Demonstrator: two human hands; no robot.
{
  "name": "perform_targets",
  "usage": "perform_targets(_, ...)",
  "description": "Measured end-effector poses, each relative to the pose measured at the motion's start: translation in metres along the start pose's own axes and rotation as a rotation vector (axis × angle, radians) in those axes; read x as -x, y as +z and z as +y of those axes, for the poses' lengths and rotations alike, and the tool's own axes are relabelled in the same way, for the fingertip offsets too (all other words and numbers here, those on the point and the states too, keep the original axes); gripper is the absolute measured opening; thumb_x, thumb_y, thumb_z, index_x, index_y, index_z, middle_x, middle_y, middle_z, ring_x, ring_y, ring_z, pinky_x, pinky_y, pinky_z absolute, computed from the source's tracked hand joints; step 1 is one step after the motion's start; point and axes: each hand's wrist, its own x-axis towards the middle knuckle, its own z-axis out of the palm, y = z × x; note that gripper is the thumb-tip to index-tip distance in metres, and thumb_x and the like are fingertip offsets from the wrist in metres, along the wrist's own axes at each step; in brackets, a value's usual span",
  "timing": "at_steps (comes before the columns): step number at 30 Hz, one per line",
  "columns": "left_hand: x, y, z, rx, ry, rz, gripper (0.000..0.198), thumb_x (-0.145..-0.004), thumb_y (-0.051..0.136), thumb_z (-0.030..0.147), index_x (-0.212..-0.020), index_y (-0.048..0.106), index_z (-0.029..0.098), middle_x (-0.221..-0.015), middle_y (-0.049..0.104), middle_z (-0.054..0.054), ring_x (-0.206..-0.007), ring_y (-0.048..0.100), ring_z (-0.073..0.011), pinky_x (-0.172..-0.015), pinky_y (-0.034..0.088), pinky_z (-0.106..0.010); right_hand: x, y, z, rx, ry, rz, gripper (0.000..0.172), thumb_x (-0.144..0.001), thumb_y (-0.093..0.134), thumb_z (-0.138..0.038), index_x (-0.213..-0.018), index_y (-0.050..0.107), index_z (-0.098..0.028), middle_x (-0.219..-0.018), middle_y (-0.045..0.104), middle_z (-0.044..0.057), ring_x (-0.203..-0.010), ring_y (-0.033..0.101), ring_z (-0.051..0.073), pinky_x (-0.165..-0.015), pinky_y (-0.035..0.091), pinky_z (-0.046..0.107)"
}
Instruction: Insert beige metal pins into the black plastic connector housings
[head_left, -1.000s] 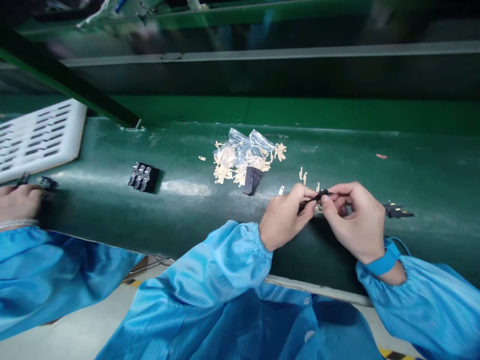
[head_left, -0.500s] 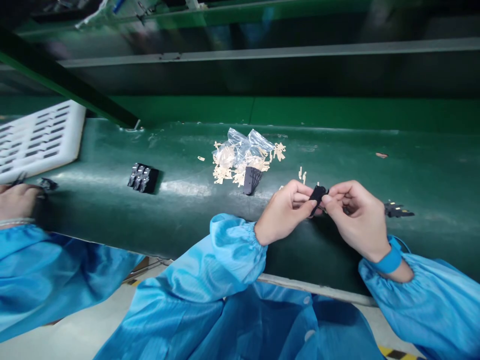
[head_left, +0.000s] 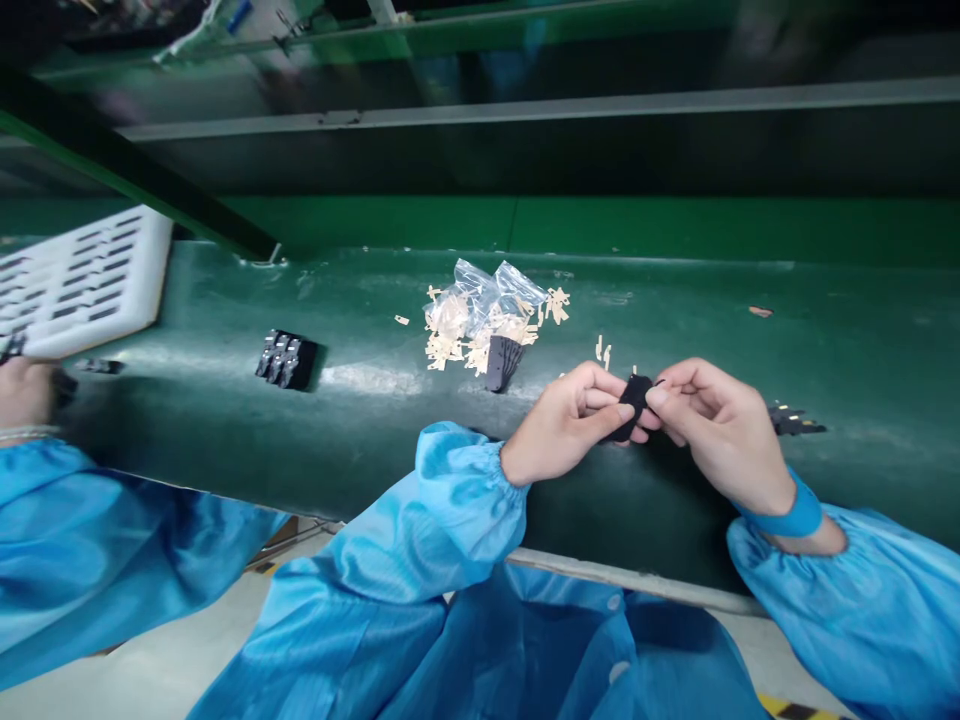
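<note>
Between thumb and fingers, my left hand grips a small flat black plastic part over the green bench. My right hand, with a blue wrist band, pinches at the part's right edge; whether a small piece sits in those fingertips is hidden. A fanned stack of black plates lies left of my hands, against a heap of cream-coloured flat pieces. A few loose cream pieces rest just beyond my fingers. Right of my right hand lie several black parts with brass-coloured pieces.
Clear plastic bags sit on the heap. A block of black parts stands to the left. At far left are a white slotted tray and a co-worker's hand with dark parts. A green post slants down to the bench.
The black part has turned so its broad face shows more. My right hand has shifted slightly, still at its edge. The co-worker's hand has moved left, leaving a dark part on the bench.
</note>
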Motion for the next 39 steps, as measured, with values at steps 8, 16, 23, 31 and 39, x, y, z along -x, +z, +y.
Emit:
perform_targets(8,0.004,-0.008,0.007,0.184,-0.188,-0.219,0.042,-0.090,0.079,0.040,-0.113,0.051,0.018,-0.091,0.079,-0.007,-0.071,0.078,-0.0161,-0.060,0.060,-0.021,0.003,-0.005,0.003,-0.267,0.072,-0.236,0.027,-0.095,0.074,-0.045,-0.100,0.061,-0.022,-0.063,0.062,-0.004,-0.047,0.047,0.009,-0.044,0.036,0.020)
perform_targets(16,0.002,-0.011,0.005,0.227,-0.223,-0.193,0.046,-0.087,0.083,0.041,-0.112,0.051,0.019,-0.087,0.078,-0.004,-0.070,0.078,-0.0159,-0.060,0.062,-0.021,0.006,0.003,0.006,-0.209,0.029,-0.188,0.033,-0.093,0.077,-0.047,-0.102,0.056,-0.023,-0.071,0.064,-0.003,-0.056,0.059,0.012,-0.049,0.046,0.022)
perform_targets(23,0.001,-0.013,0.006,0.276,-0.265,-0.205,0.044,-0.086,0.084,0.040,-0.111,0.054,0.019,-0.084,0.076,-0.002,-0.066,0.076,-0.0134,-0.055,0.059,-0.017,0.004,-0.002,0.002,-0.180,0.035,-0.263,0.031,-0.095,0.075,-0.047,-0.102,0.058,-0.022,-0.074,0.069,0.000,-0.055,0.058,0.012,-0.049,0.048,0.024)
perform_targets(31,0.000,-0.014,0.005,0.277,-0.301,-0.148,0.038,-0.087,0.083,0.037,-0.112,0.062,0.017,-0.088,0.074,-0.003,-0.061,0.072,-0.0091,-0.051,0.053,-0.014,0.000,-0.014,-0.006,0.024,-0.179,0.076,0.030,-0.087,0.080,-0.050,-0.093,0.068,-0.023,-0.072,0.064,0.000,-0.055,0.057,0.013,-0.053,0.051,0.027)
perform_targets(39,0.001,-0.014,0.005,0.235,-0.313,-0.163,0.038,-0.087,0.082,0.038,-0.112,0.062,0.017,-0.088,0.074,-0.003,-0.061,0.072,-0.0096,-0.051,0.053,-0.015,0.002,-0.010,-0.004,0.084,-0.246,0.048,0.020,-0.094,0.076,-0.039,-0.088,0.066,-0.023,-0.075,0.065,0.000,-0.059,0.060,0.013,-0.054,0.051,0.025)
